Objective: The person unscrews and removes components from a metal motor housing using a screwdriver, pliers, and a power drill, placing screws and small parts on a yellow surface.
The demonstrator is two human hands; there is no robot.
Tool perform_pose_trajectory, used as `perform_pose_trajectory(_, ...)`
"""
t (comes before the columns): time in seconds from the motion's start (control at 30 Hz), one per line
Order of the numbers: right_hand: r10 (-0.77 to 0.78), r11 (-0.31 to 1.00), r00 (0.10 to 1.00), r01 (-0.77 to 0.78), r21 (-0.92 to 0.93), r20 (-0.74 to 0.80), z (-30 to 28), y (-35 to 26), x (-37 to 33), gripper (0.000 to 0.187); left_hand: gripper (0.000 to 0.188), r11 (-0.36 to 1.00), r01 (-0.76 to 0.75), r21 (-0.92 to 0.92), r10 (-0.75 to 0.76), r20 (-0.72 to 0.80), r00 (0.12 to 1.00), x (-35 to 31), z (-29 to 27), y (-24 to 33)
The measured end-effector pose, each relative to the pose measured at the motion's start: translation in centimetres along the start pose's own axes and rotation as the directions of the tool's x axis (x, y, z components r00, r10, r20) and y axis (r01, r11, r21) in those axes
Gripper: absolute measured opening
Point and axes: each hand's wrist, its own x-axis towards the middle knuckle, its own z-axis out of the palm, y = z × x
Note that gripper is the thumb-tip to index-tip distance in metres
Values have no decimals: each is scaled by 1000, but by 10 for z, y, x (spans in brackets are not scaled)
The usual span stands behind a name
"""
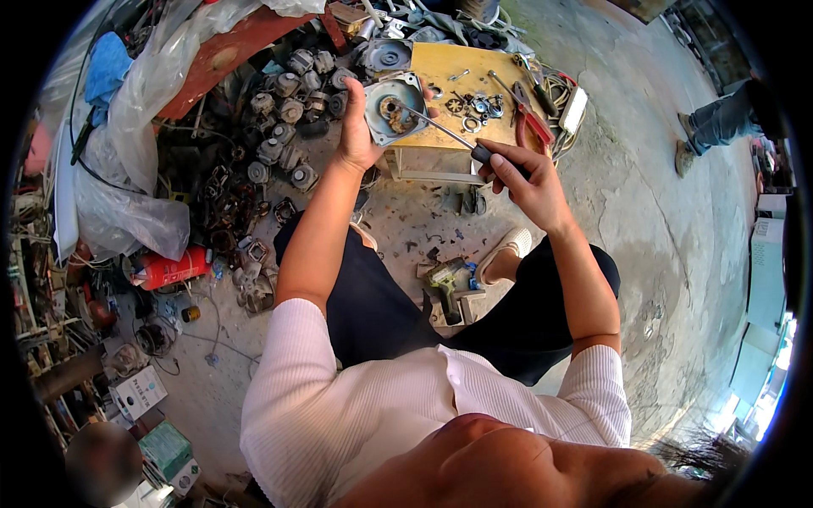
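Note:
My left hand (pixel 359 127) is closed around the edge of a square metal motor end cover (pixel 380 95), tilted so its round, greasy hollow faces me. In my right hand (pixel 527 184) is the dark handle of a screwdriver (pixel 442 129). Its long shaft reaches left, and the tip meets the brownish middle of the cover. Both hands are over the near edge of a small yellow-topped table (pixel 487 66). Small metal rings and parts (pixel 476 107) lie on it, beside red-handled pliers (pixel 532 120). A second end cover (pixel 388 56) rests at its far left corner.
Left of the table is a heap of small electric motors (pixel 288 110). A green drill (pixel 445 284) stands on the floor between my feet. Clear plastic sheeting (pixel 127 195) and a red cylinder (pixel 174 267) are farther left. Another person's leg (pixel 720 127) shows at right.

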Motion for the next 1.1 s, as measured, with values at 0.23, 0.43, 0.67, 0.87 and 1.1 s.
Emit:
perform_pose_trajectory(0.23, -120, 987, 993, 118, -105, -4, 0, 7, -2, 32, 107, 996, 59, 61, -61, 40, 997, -4, -4, 0)
perform_pose_trajectory(0.43, -93, 983, 995, 99, -156, 45, -1, -1, -5, 31, 105, 988, 66, 142, -76, 67, 995, -11, -5, 2)
perform_pose_trajectory(0.67, -500, 720, 859, 482, -499, 108, -7, 3, 0, 30, 103, 968, 177, 176, -192, 74, 978, -11, -8, 3)
perform_pose_trajectory(0.87, -502, 705, 864, 418, -573, 12, -3, -18, -4, 32, 99, 998, 56, -30, -56, 3, 998, 2, -13, 1)
perform_pose_trajectory(1.1, -199, 919, 979, 174, -353, -36, 1, -14, -3, 30, 100, 1000, -25, 16, 24, 58, 998, 6, -8, 0)
